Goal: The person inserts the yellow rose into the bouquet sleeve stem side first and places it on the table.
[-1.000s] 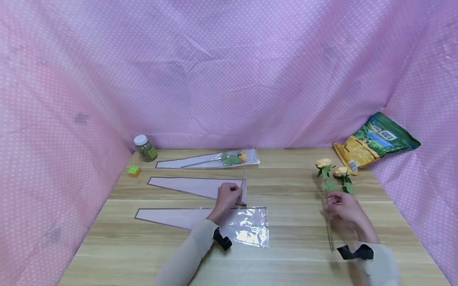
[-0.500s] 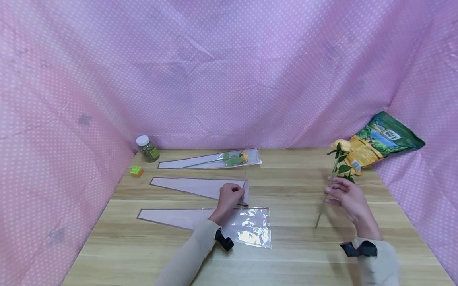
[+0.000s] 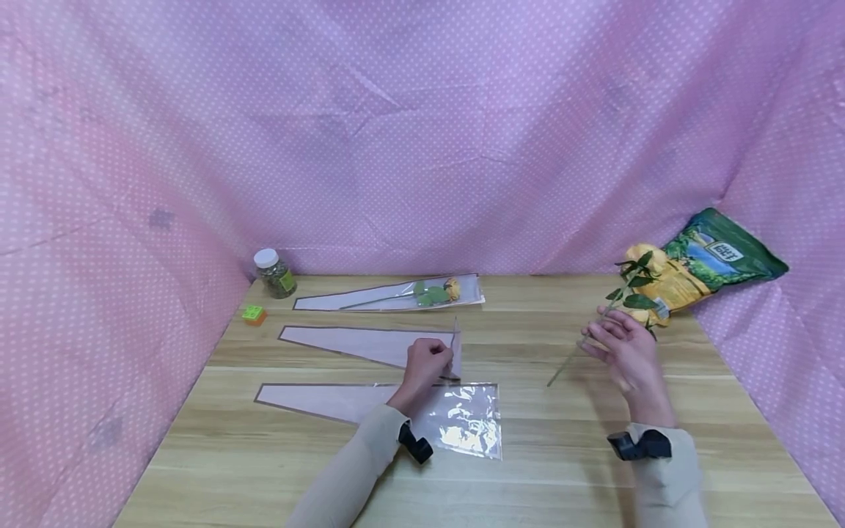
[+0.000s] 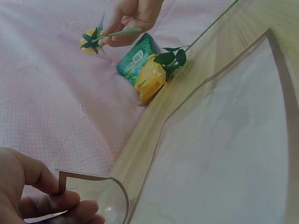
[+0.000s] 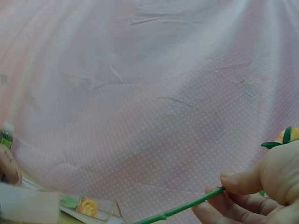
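While the left hand [image 3: 425, 361] pinches the raised edge of a tapering, brown-bordered plastic sleeve [image 3: 346, 342] on the wooden desk [image 3: 521, 337], the right hand [image 3: 626, 352] holds a green-stemmed yellow rose [image 3: 639, 280] aloft; a light grip could let it swivel.

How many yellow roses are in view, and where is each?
3. One rose lies inside the far sleeve, a second rose is in the right hand, and a third rose lies on the table by the green and yellow bag, partly hidden behind that hand.
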Action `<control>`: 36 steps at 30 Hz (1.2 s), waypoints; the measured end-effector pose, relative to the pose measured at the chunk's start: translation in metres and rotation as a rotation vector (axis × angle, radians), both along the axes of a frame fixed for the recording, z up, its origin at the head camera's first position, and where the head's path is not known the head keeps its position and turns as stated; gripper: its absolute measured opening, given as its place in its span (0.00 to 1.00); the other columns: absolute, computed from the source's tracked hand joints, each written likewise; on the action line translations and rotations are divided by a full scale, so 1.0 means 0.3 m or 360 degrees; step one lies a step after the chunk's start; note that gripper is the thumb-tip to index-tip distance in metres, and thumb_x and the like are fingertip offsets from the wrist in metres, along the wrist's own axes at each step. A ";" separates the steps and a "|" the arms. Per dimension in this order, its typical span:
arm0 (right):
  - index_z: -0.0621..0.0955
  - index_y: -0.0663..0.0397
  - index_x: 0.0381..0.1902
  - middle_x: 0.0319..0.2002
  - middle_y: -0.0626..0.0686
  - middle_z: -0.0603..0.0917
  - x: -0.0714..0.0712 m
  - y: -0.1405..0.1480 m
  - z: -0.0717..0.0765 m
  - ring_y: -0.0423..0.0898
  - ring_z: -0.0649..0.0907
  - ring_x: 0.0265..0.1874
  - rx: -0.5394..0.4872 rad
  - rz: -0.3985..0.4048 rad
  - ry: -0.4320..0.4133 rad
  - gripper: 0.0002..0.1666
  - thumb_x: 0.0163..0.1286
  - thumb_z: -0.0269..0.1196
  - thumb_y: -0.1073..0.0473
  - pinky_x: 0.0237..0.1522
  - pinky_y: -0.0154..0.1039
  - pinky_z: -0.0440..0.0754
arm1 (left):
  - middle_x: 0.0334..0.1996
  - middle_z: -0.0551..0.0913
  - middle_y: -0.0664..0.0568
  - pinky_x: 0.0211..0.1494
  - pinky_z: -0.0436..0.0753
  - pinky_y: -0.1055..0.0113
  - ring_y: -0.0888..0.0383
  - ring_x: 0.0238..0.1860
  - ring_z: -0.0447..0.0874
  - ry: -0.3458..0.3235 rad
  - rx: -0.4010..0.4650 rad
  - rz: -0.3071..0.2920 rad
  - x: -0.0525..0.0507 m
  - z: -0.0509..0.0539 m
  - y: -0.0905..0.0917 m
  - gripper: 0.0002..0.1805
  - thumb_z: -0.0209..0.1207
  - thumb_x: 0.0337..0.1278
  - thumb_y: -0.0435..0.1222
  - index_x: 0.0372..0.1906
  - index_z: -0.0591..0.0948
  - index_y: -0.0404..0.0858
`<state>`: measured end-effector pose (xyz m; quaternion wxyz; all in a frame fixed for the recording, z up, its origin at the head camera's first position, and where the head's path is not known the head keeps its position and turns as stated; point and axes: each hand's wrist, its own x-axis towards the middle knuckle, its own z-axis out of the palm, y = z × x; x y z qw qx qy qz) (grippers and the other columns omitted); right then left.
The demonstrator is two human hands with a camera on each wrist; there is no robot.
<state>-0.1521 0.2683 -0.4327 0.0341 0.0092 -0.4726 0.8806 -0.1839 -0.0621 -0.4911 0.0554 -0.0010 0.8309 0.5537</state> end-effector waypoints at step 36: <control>0.73 0.59 0.40 0.27 0.51 0.83 -0.126 -0.395 -0.015 0.44 0.88 0.28 -0.0255 -0.0546 -0.0176 0.13 0.64 0.60 0.78 0.31 0.40 0.88 | 0.18 0.83 0.48 0.27 0.74 0.70 0.61 0.20 0.76 0.0082 -0.0010 0.0017 0.005 -0.003 0.015 0.09 0.58 0.55 0.31 0.24 0.86 0.33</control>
